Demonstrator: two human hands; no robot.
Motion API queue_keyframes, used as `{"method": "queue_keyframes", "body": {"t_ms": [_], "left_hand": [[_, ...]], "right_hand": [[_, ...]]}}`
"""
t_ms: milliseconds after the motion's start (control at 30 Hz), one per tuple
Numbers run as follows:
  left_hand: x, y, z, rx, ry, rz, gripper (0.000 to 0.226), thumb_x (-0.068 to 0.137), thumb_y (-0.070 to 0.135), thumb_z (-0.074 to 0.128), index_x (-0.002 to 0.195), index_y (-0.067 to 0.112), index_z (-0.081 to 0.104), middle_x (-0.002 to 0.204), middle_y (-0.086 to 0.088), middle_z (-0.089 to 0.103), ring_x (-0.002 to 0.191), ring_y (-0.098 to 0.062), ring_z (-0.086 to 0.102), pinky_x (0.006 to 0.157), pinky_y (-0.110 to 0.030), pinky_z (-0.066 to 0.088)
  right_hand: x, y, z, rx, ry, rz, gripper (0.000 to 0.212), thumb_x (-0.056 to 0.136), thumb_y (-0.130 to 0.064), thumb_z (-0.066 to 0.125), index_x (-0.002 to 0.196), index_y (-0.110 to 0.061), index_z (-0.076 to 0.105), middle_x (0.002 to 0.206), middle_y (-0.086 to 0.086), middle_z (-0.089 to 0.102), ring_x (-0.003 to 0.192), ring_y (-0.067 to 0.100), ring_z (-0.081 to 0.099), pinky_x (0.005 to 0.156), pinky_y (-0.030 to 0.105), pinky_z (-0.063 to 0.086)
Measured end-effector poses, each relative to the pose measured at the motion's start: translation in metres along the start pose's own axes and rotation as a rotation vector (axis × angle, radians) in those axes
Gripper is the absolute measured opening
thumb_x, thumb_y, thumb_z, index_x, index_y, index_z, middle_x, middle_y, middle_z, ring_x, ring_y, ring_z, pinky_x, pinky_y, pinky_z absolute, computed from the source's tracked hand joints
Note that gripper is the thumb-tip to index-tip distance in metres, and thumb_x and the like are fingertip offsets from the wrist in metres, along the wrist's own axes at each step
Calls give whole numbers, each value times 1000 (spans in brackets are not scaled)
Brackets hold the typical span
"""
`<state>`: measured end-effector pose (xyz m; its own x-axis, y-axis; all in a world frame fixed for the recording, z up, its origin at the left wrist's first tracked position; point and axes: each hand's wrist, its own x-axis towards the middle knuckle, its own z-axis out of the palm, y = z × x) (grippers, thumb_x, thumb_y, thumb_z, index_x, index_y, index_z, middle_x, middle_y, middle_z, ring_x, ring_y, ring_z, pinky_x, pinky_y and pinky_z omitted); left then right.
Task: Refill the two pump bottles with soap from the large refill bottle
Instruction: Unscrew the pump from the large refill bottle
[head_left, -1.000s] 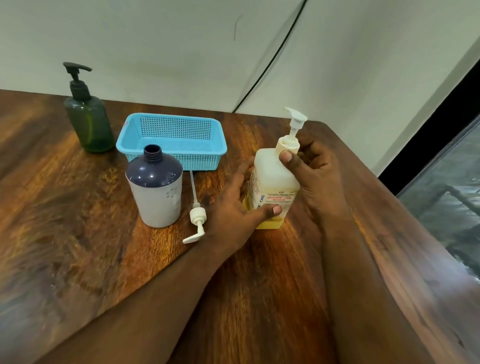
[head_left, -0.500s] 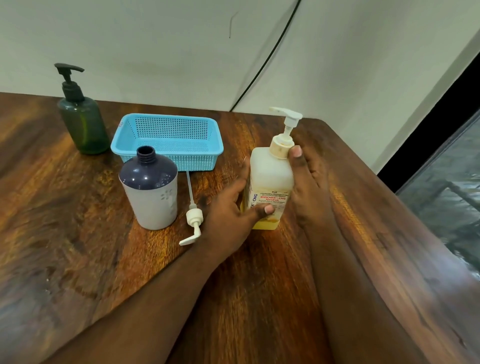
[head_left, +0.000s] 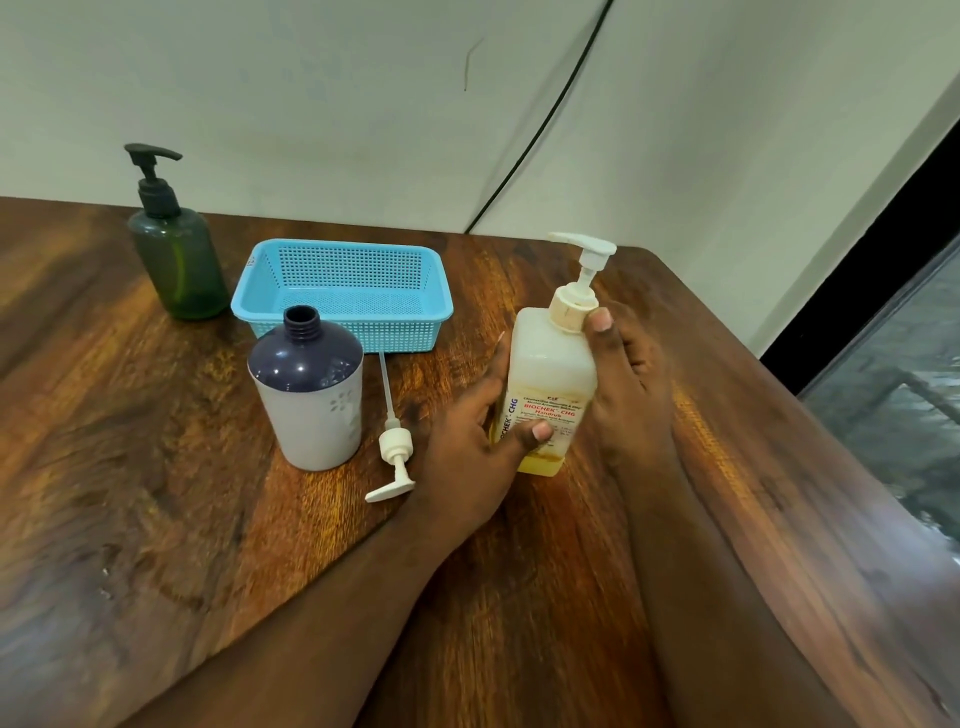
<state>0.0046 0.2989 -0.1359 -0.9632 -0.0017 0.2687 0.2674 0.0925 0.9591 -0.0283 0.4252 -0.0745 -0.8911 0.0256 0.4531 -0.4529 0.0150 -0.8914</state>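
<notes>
Handrub bottle (head_left: 550, 384) stood gripped in our left hand (head_left: 467, 441); right fingers (head_left: 602, 325) pinched its collar (head_left: 570, 310). We judged steady bracing best while unscrewing it.

Can't see much of the right hand (head_left: 631, 395), it's tucked behind the handrub bottle (head_left: 553, 374) with just the thumb poking out by the collar. The left hand (head_left: 467, 452) covers the bottle's lower left side, and its fingers vanish round the back. Small print on the label is too tiny to read past "BIOCHEK CHG Handrub". Both forearms run off the bottom edge. The wooden table (head_left: 130, 493) gets cut off left and bottom, and the stuff past the dark frame on the right is a blur.
</notes>
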Motion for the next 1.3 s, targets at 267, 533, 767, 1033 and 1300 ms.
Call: {"method": "queue_keyframes", "body": {"t_ms": [267, 533, 767, 1033, 1300], "left_hand": [[-5, 0, 6, -105, 77, 81, 79, 86, 2, 70, 144, 36, 30, 146, 2, 49, 130, -19, 55, 96, -43, 56], [-9, 6, 2, -75, 16, 126, 57, 98, 29, 49, 143, 57, 28, 151, 21, 43, 139, -1, 40, 113, -40, 42], [-6, 5, 1, 169, 64, 157, 103, 68, 77, 66, 151, 52, 10, 153, 24, 24, 141, 5, 29, 110, -35, 42], [-10, 5, 2, -85, 117, 188, 67, 84, 45, 68, 143, 33, 38, 139, 9, 54, 127, -16, 56, 94, -48, 56], [-6, 4, -1, -51, 50, 171, 50, 100, 33, 45, 148, 24, 39, 136, 10, 59, 124, -10, 58, 98, -39, 54]], "right_hand": [[-1, 0, 1, -39, 27, -14, 18, 90, -37, 59, 100, -22, 61, 101, 5, 67, 87, 17, 70, 59, 26, 57], [0, -13, -14, -128, 0, -145, 16, 86, -30, 60, 92, -17, 68, 86, 1, 46, 75, -7, 50, 59, 7, 42], [-1, 0, -14, -167, -50, -149, 39, 88, -57, 52, 104, -23, 65, 93, 2, 58, 82, 5, 57, 64, 14, 45], [0, -2, -6, 38, -20, -78, 30, 74, -54, 71, 85, -28, 62, 90, 5, 61, 80, 20, 61, 59, 33, 51], [2, -6, -3, -68, 23, -27, 30, 72, -57, 71, 88, -31, 67, 90, -3, 63, 86, 21, 64, 67, 47, 58]]}}
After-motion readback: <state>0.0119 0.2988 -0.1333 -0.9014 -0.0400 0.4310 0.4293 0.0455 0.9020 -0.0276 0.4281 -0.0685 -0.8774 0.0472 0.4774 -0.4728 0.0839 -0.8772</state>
